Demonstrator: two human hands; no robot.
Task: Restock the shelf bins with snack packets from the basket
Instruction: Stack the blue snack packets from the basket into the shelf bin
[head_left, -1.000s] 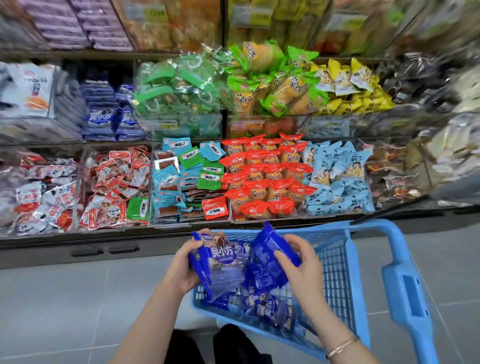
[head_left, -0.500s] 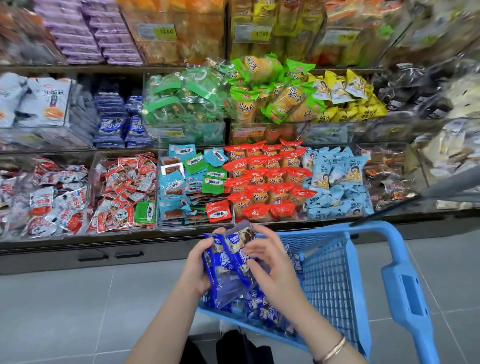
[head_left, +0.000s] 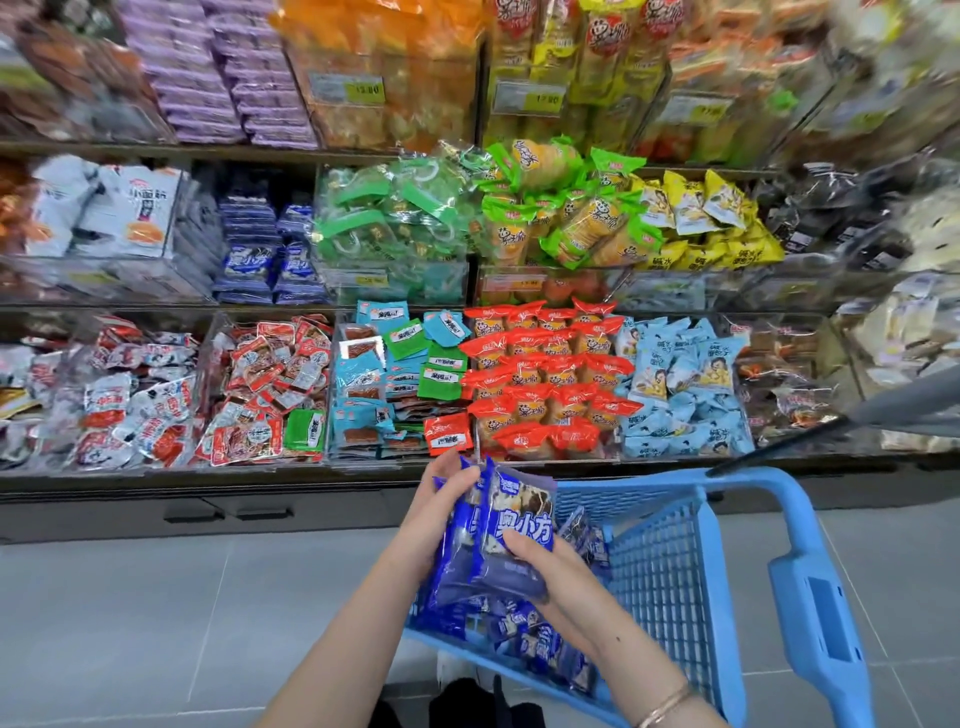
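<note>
The person is holding a sheaf of blue packets (head_left: 511, 525) upright above the left edge of the blue basket (head_left: 670, 566), and both hands are sharing the work. The left hand (head_left: 441, 512) is wrapping the stack from its far side, its grip clamped on the packets with the thumb lying across their upper part. The right hand (head_left: 556, 571) is pinching the lower corner of the front packet, so its grip is clamped there too. By the look of it, the packets are being squared into one bundle so that several can go across in a single carry. More of the same packets, the loose packets (head_left: 540, 644), are lying along the basket's near edge. The matching blue stock (head_left: 260, 262) is standing in a bin towards the left end of the middle shelf, well apart from the hands, so the bundle is probably heading there. The glossy wrappers are likely to slide against each other unless the hold is firm.
</note>
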